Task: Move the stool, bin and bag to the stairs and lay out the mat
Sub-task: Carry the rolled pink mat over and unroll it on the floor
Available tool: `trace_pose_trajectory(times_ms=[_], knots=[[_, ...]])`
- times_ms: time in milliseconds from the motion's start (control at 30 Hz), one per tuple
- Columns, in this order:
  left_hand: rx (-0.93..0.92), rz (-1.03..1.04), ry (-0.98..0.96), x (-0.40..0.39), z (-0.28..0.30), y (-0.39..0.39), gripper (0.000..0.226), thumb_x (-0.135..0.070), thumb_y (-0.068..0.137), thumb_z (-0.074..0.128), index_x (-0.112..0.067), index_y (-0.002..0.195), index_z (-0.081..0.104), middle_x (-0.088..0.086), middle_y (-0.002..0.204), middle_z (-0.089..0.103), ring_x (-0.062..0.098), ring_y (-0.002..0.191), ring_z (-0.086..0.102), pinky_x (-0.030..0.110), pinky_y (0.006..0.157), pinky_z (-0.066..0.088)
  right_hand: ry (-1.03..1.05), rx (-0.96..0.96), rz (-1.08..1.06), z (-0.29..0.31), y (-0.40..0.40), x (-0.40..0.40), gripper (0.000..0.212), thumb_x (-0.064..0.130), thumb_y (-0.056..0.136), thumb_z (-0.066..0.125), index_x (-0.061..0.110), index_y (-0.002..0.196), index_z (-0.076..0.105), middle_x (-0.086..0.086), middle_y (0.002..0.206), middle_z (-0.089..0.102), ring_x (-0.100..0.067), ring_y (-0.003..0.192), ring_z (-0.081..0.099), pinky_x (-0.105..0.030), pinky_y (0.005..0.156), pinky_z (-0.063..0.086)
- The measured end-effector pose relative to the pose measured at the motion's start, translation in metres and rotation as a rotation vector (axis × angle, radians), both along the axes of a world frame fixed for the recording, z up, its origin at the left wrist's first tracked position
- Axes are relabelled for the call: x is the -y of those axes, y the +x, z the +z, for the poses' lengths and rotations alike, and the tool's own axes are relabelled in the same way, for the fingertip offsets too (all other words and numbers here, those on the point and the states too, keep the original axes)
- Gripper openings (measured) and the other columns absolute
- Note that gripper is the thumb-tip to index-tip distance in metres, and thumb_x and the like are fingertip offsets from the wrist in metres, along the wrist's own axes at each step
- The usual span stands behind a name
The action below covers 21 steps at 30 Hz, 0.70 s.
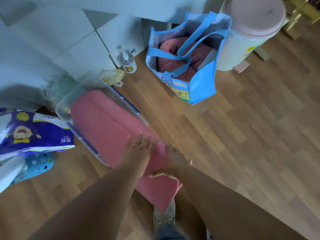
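Left hand (138, 149): fingers straight, spread, pressing flat on top of folded pink foam mat (107, 125). Right hand (174, 161): grip curled round mat's rounded fold. Mat lies across clear plastic storage box (69, 101), overhanging wood-plank floor (242, 135). Beyond: blue woven bag (202, 84), foil-lined, beside cylindrical pink-lidded bin (242, 49).

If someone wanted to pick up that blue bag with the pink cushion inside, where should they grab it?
Probably by the two blue strap handles, reaching down from above. The blue fabric tote bag stands upright and open on the wooden floor, and its handles lie across the opening, over the pink cushion.
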<state>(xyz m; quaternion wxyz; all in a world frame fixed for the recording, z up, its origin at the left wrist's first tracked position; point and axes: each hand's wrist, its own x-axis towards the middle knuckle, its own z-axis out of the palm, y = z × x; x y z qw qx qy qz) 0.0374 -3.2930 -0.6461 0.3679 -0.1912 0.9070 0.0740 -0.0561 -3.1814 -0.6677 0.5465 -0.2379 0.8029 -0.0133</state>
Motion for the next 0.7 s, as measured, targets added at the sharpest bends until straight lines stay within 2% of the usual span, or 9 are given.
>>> trace_pose_trajectory(times_ms=[133,267,333,467,500,567,633,700], knots=[[-0.043,-0.027,-0.009,0.007,-0.021,0.014,0.107,-0.043,0.080,0.072,-0.029,0.154,-0.004,0.004,0.164,0.002,0.029,0.151,-0.001,0.056,0.118,0.005,-0.018,-0.022,-0.002,-0.013,0.000,0.009,0.146,0.075,0.036,0.081,0.024,0.153,0.011,-0.005,0.152,0.038,-0.031,0.140,0.034,-0.060,0.108,0.026],[-0.025,-0.060,-0.036,0.018,-0.029,0.014,0.105,-0.027,0.082,0.072,-0.026,0.155,-0.004,0.005,0.164,-0.001,0.030,0.151,-0.002,0.057,0.118,0.006,-0.004,-0.029,-0.015,-0.028,-0.001,0.011,0.138,0.072,0.038,0.083,0.025,0.149,0.017,-0.006,0.139,0.051,-0.031,0.134,0.039,-0.058,0.105,0.029],[-0.027,-0.079,-0.034,0.019,-0.032,0.013,0.103,-0.021,0.083,0.069,-0.024,0.155,-0.004,0.005,0.164,-0.003,0.030,0.151,-0.002,0.057,0.118,0.007,-0.011,-0.013,-0.038,-0.038,0.002,0.009,0.140,0.070,0.038,0.085,0.024,0.150,0.015,-0.004,0.141,0.050,-0.029,0.133,0.042,-0.057,0.104,0.031],[-0.017,-0.139,-0.057,0.020,-0.040,0.018,0.105,-0.024,0.083,0.069,-0.026,0.155,-0.007,0.007,0.164,-0.006,0.031,0.150,-0.002,0.058,0.118,0.008,-0.024,-0.045,0.034,-0.049,0.009,0.005,0.147,0.074,0.038,0.082,0.025,0.154,0.006,-0.005,0.143,0.048,-0.030,0.135,0.038,-0.056,0.106,0.030],[-0.009,-0.149,-0.064,0.021,-0.041,0.020,0.108,-0.026,0.081,0.071,-0.025,0.155,-0.008,0.007,0.164,-0.006,0.031,0.150,-0.002,0.058,0.118,0.008,-0.025,-0.048,0.030,-0.051,0.011,0.005,0.143,0.073,0.040,0.082,0.024,0.153,0.008,-0.005,0.140,0.050,-0.030,0.134,0.038,-0.054,0.106,0.030],[0.007,-0.163,-0.072,0.025,-0.040,0.022,0.118,-0.028,0.076,0.076,-0.023,0.154,-0.011,0.007,0.164,-0.007,0.031,0.150,-0.002,0.059,0.118,0.007,-0.037,-0.064,-0.003,-0.056,0.014,0.006,0.128,0.070,0.042,0.083,0.024,0.147,0.025,-0.002,0.132,0.055,-0.027,0.130,0.041,-0.051,0.102,0.033],[0.033,-0.183,-0.076,0.027,-0.040,0.021,0.124,-0.029,0.072,0.079,-0.022,0.154,-0.014,0.007,0.164,-0.007,0.032,0.150,-0.003,0.059,0.118,0.005,-0.043,-0.077,-0.028,-0.060,0.018,0.006,0.105,0.069,0.041,0.082,0.027,0.130,0.045,0.003,0.118,0.061,-0.025,0.122,0.046,-0.047,0.095,0.037],[0.042,-0.187,-0.079,0.026,-0.044,0.019,0.127,-0.028,0.070,0.081,-0.022,0.154,-0.015,0.006,0.164,-0.005,0.031,0.150,-0.003,0.059,0.118,0.004,-0.050,-0.082,-0.041,-0.065,0.021,0.006,0.085,0.067,0.043,0.082,0.029,0.114,0.056,0.005,0.104,0.063,-0.022,0.114,0.051,-0.043,0.089,0.038]])
